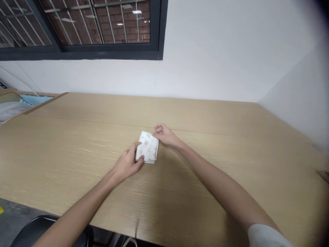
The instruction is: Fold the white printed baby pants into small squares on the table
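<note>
A white folded cloth [148, 148] with a small scattered print lies on the wooden table, folded into a small, roughly square stack. Several layers show along its right and lower edges. My left hand [129, 162] grips its left side, with the thumb on the lower edge and the fingers near the upper left. At the cloth's upper right corner, my right hand [165, 135] pinches the edge between thumb and forefinger, its other fingers curled. What lies under the cloth is hidden.
The light wooden table [77, 147] has a seam running across it. An open wooden box [48, 100] with bagged and blue items is at the far left. A black chair [33, 228] stands below the front edge. A white wall and a barred window are behind.
</note>
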Demonstrator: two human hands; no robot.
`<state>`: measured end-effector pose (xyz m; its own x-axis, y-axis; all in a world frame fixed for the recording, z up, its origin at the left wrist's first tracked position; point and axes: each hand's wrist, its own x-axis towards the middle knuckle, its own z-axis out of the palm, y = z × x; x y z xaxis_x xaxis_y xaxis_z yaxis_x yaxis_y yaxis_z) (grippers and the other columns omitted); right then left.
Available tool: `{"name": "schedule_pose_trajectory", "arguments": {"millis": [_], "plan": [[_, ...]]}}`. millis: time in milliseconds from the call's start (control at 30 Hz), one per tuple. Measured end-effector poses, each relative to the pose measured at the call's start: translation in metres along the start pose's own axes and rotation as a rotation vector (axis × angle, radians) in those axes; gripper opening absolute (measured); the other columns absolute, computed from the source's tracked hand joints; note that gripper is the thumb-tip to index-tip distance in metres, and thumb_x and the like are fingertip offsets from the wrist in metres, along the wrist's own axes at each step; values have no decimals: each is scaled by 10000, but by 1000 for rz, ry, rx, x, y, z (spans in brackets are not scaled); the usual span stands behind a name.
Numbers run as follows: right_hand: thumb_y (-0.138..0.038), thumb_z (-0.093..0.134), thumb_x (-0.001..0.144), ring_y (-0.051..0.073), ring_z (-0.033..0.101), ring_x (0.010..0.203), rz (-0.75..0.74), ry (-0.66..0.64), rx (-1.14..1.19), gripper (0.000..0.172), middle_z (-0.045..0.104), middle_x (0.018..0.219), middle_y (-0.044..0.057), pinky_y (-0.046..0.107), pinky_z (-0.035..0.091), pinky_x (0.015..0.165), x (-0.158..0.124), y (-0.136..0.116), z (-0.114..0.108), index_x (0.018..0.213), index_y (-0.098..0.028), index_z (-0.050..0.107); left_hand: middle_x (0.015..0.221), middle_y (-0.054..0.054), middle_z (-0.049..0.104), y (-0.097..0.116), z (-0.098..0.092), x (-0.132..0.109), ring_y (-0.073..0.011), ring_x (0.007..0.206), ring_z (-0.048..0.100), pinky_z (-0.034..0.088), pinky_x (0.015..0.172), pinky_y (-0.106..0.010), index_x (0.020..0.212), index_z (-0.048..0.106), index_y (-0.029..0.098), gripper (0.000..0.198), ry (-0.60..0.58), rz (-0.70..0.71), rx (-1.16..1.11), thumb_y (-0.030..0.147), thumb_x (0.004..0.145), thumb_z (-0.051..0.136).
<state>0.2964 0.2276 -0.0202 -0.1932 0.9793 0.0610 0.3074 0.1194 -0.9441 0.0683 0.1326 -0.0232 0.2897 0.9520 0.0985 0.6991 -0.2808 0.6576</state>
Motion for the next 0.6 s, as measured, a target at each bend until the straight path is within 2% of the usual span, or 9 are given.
{"name": "schedule_pose_trajectory", "arguments": {"millis": [100, 167, 267, 333, 400, 500, 600], "plan": [[-327, 666, 885, 213, 665, 992, -56, 45, -74, 291, 669, 1104, 127, 375, 561, 869, 5, 14, 6, 1098, -178, 535, 986, -82, 717, -2, 1, 2, -254, 925, 692, 561, 855, -394, 1366, 466, 216, 452, -11, 33, 234, 421, 963, 480], [-326, 635, 906, 211, 658, 996, -73, 97, -137, 252, 657, 1133, 138, 396, 550, 905, 6, 16, 10, 1080, -164, 553, 1050, -106, 698, -3, 1, 3, -272, 1009, 671, 561, 926, -434, 1300, 539, 197, 417, 44, 81, 329, 435, 961, 495], [-295, 538, 956, 226, 651, 1035, -140, 231, -282, 212, 647, 1177, 148, 435, 520, 964, 2, 3, 14, 1107, -153, 580, 1132, -108, 649, -2, 4, 1, -259, 1095, 628, 568, 980, -438, 1222, 608, 204, 379, 186, 182, 343, 458, 951, 534], [-319, 482, 997, 242, 624, 1146, -277, 238, -362, 277, 638, 1243, 144, 447, 488, 1024, -7, -14, 16, 1198, -162, 589, 1228, -102, 620, 3, 8, -3, -233, 1172, 606, 569, 1030, -415, 1238, 605, 223, 355, 184, 304, 269, 432, 961, 531], [-385, 440, 1036, 250, 557, 1295, -439, 82, -422, 385, 604, 1366, 131, 451, 435, 1109, -20, -33, 19, 1340, -182, 560, 1311, -95, 605, 10, 14, -9, -217, 1213, 606, 578, 1056, -398, 1284, 581, 237, 353, 71, 412, 216, 383, 968, 526], [-440, 385, 1068, 241, 420, 1454, -628, -292, -490, 509, 481, 1548, 111, 435, 325, 1217, -43, -54, 29, 1492, -176, 479, 1242, -111, 669, 16, 26, -17, -248, 1119, 672, 636, 961, -432, 1302, 586, 214, 371, -84, 440, 261, 344, 959, 525], [-436, 412, 1064, 223, 413, 1466, -674, -529, -502, 486, 479, 1555, 66, 385, 323, 1228, -59, -56, 41, 1473, -207, 540, 1172, -130, 711, 13, 36, -22, -278, 1080, 702, 663, 905, -451, 1257, 636, 183, 356, -122, 467, 317, 333, 961, 507]]}}
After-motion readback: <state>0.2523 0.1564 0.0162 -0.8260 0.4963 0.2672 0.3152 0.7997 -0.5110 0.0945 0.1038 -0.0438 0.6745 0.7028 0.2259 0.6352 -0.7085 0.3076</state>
